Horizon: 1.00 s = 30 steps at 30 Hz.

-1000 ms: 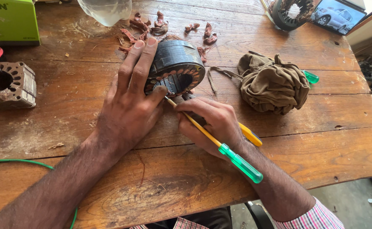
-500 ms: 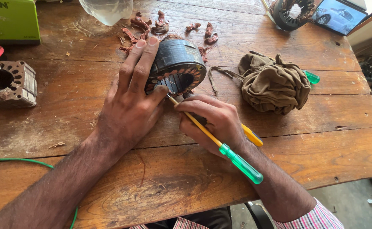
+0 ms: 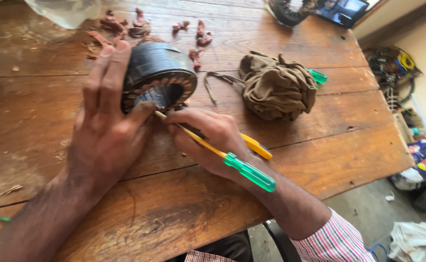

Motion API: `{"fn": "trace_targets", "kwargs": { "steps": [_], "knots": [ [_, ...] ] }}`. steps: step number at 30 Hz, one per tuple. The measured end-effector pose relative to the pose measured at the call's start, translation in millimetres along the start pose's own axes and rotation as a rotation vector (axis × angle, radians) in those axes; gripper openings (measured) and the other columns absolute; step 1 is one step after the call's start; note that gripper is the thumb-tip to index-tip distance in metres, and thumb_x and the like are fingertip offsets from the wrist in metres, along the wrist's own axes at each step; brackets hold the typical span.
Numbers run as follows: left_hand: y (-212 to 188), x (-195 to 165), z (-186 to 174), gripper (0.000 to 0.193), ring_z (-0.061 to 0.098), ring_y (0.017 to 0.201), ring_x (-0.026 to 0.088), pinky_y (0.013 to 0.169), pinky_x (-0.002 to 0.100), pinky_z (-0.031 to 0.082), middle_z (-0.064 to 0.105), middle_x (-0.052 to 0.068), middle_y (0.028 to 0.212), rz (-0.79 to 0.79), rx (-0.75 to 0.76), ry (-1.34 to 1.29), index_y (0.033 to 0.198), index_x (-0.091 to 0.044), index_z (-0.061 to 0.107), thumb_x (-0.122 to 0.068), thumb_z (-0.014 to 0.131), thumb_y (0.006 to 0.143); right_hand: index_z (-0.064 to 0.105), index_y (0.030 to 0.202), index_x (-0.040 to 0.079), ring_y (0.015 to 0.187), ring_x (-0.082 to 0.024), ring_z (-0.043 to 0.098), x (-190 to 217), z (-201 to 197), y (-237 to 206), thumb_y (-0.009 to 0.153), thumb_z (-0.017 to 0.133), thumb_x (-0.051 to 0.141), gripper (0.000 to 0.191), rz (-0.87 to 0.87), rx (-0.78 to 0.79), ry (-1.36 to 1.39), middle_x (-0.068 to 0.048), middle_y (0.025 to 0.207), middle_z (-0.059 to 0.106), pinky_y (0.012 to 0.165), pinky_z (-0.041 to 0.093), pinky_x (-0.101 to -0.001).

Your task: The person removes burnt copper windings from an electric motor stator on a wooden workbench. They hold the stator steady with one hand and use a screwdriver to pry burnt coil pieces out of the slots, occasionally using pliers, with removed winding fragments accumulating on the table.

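A repair workshop: scarred wooden workbench (image 3: 319,140), motor stator (image 3: 157,73), cut copper windings (image 3: 125,26).

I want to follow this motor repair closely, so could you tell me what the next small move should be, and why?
Probably ease the screwdriver tip a little deeper into the motor core. The right hand already has the tip at the core's open face, while the left hand steadies the core on the table.

View shifted right and closer: the green box and second stator at the worktop's (image 3: 319,160) left edge have left view; floor clutter (image 3: 417,165) at right has come into view.
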<state>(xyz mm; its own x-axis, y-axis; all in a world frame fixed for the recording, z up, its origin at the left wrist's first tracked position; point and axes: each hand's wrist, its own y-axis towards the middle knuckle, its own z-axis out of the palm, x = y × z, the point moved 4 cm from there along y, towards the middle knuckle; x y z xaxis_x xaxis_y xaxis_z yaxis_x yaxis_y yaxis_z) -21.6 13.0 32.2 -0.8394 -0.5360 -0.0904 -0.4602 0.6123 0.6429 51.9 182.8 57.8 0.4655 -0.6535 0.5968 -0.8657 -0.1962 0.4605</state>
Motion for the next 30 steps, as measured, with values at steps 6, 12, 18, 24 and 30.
{"fn": "trace_targets", "kwargs": {
  "steps": [6,12,18,24,30],
  "knots": [
    [7,-5,-9,0.026,0.023,0.157,0.041,0.126,0.052,0.047,0.024,0.023,0.166,0.009,-0.003,0.025,0.111,-0.009,0.079,-0.026,0.085,0.093,0.067,0.121,0.006,0.1,-0.027,0.074,3,8,-1,0.101,0.066,0.005,0.02,-0.024,0.017,-0.074,-0.01,0.11,0.072,0.084,0.062,-0.037],
    [10,-5,-14,0.034,0.024,0.152,0.041,0.119,0.051,0.049,0.026,0.023,0.161,0.008,0.017,0.055,0.115,-0.008,0.077,-0.026,0.085,0.087,0.064,0.127,0.005,0.107,-0.028,0.073,4,9,-1,0.103,0.066,0.002,0.024,-0.112,-0.047,-0.108,-0.013,0.119,0.069,0.091,0.062,-0.0365],
    [10,-5,-12,0.042,0.025,0.15,0.042,0.115,0.054,0.051,0.027,0.024,0.158,0.016,0.025,0.089,0.12,-0.008,0.077,-0.027,0.085,0.083,0.067,0.122,0.005,0.099,-0.026,0.074,4,6,1,0.1,0.07,0.002,0.022,-0.087,-0.113,-0.131,-0.01,0.11,0.071,0.086,0.063,-0.0355],
    [9,-2,-9,0.032,0.027,0.15,0.04,0.107,0.056,0.055,0.03,0.025,0.158,0.019,0.006,0.138,0.112,-0.009,0.079,-0.031,0.081,0.088,0.069,0.115,0.006,0.094,-0.023,0.075,8,-1,0,0.092,0.074,0.002,0.023,-0.122,-0.186,-0.172,-0.01,0.104,0.072,0.086,0.064,-0.0345],
    [6,-2,-8,0.017,0.024,0.158,0.04,0.116,0.053,0.058,0.027,0.023,0.167,0.009,-0.006,0.073,0.108,-0.013,0.081,-0.023,0.079,0.094,0.069,0.117,0.005,0.096,-0.022,0.077,8,-5,-1,0.093,0.074,0.002,0.025,-0.097,-0.204,-0.147,-0.01,0.104,0.073,0.087,0.064,-0.0338]
  ]
}}
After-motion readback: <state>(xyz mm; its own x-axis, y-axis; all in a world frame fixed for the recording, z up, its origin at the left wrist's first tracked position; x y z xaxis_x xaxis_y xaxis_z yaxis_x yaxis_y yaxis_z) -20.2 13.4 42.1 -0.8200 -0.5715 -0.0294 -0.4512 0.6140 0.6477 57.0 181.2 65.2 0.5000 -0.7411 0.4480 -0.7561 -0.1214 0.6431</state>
